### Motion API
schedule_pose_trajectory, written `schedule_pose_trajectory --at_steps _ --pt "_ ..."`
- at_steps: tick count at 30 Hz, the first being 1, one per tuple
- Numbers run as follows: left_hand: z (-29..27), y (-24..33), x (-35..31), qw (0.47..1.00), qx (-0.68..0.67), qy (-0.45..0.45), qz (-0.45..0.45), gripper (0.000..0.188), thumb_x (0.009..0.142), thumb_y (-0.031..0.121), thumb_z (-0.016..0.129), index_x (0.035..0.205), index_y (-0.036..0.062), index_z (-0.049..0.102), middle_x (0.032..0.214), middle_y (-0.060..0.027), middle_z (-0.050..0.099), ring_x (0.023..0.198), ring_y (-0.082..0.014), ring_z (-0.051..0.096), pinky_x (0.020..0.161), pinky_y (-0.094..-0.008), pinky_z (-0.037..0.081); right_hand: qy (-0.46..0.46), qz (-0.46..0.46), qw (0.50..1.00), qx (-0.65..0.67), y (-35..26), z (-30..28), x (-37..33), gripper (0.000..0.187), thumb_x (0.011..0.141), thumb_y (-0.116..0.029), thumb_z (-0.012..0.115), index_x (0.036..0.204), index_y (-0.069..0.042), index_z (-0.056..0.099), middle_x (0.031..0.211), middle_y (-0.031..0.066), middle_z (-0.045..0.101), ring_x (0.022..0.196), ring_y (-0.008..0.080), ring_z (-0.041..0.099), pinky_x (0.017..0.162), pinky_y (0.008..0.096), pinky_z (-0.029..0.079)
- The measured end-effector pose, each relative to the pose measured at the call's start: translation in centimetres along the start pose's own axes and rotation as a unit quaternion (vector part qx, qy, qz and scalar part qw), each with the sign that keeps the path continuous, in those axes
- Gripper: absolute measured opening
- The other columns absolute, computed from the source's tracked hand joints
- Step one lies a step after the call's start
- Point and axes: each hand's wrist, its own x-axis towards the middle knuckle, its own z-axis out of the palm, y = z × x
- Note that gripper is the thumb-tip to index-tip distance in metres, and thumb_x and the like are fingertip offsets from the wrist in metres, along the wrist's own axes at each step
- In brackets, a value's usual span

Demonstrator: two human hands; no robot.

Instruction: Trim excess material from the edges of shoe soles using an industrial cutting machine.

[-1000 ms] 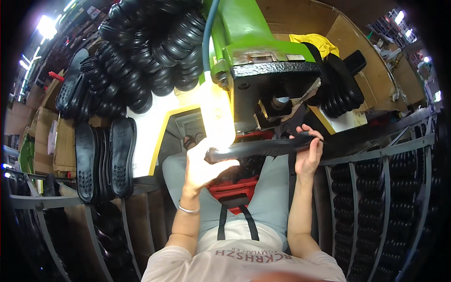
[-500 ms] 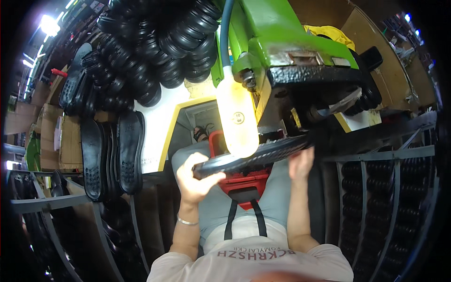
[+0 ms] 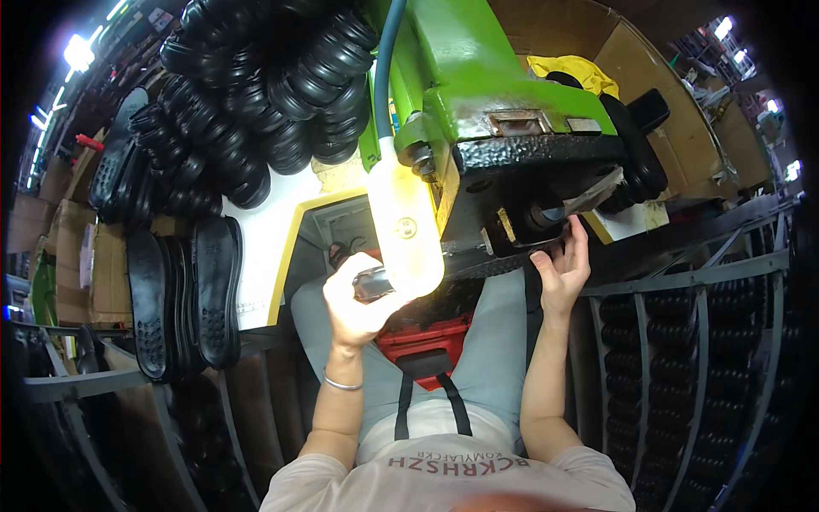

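A long black shoe sole lies crosswise under the head of a green machine. My left hand is closed round its left end, thumb beneath and fingers over it. At the other end, close beside the machine's dark working part, my right hand has its thumb against the sole's edge and its fingers reaching up behind. A bright lamp hangs in front and hides part of the sole. The sole's right end is mostly lost in the machine's shadow.
Black soles stand on edge at the left, with a tall heap of soles behind. Racks of soles flank me. A cardboard box holding a yellow cloth is back right; a red seat lies between my legs.
The sole has gone from a tilted position in front of the machine to under its head. My right hand has moved up to the machine's working part. The view has shifted slightly.
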Motion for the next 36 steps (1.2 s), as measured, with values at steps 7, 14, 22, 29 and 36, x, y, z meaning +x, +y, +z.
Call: schedule_pose_trajectory --at_steps 7,14,22,29,36 --pt "-3.5 -0.9 -0.8 0.998 -0.027 0.048 -0.010 0.038 0.060 0.003 0.087 0.088 -0.0008 0.062 0.077 -0.0038 0.064 0.068 -0.0094 0.059 0.063 -0.0223 0.048 -0.035 0.027 0.998 0.038 1.2 3.0 -1.0 0.085 0.066 -0.012 0.088 0.136 0.008 0.043 0.136 0.0110 0.045 0.115 0.0202 0.052 0.097 0.0318 0.044" --pt "-7.3 -3.7 -1.9 0.996 -0.064 0.058 -0.025 0.038 0.059 0.000 0.083 0.088 -0.0008 0.059 0.076 -0.0024 0.061 0.067 -0.0084 0.056 0.061 -0.0202 0.044 -0.017 -0.099 0.978 -0.183 1.0 5.3 -2.6 0.084 0.055 -0.026 0.093 0.122 0.007 0.055 0.129 0.0161 0.046 0.117 0.0273 0.046 0.096 0.0355 0.041" --pt "-9.8 -10.2 -2.6 0.979 -0.185 -0.002 -0.086 0.040 0.059 0.002 0.087 0.082 0.0021 0.055 0.079 -0.0037 0.055 0.078 -0.0135 0.057 0.085 -0.0277 0.047 -0.011 -0.168 0.965 -0.201 -0.4 8.6 -3.7 0.077 0.047 -0.014 0.095 0.111 0.007 0.059 0.113 0.0191 0.056 0.096 0.0313 0.059 0.083 0.0378 0.050" --pt "-2.9 -7.1 -0.1 0.957 0.233 -0.172 0.031 0.034 0.065 0.013 0.085 0.090 -0.0001 0.065 0.082 -0.0123 0.067 0.079 -0.0208 0.069 0.073 -0.0326 0.054 -0.032 -0.255 0.934 -0.247 -0.1 8.4 -4.0 0.064 0.051 -0.010 0.092 0.107 0.003 0.063 0.108 0.0154 0.057 0.095 0.0309 0.058 0.080 0.0398 0.051" --pt "4.6 -6.1 -0.4 0.993 0.095 -0.068 0.031 0.030 0.072 0.005 0.081 0.098 -0.0014 0.066 0.089 -0.0089 0.069 0.078 -0.0152 0.065 0.074 -0.0287 0.052 -0.016 -0.209 0.953 -0.218 -0.1 8.3 -4.4 0.058 0.058 -0.005 0.088 0.111 0.000 0.066 0.111 0.0146 0.060 0.096 0.0281 0.060 0.081 0.0351 0.051"
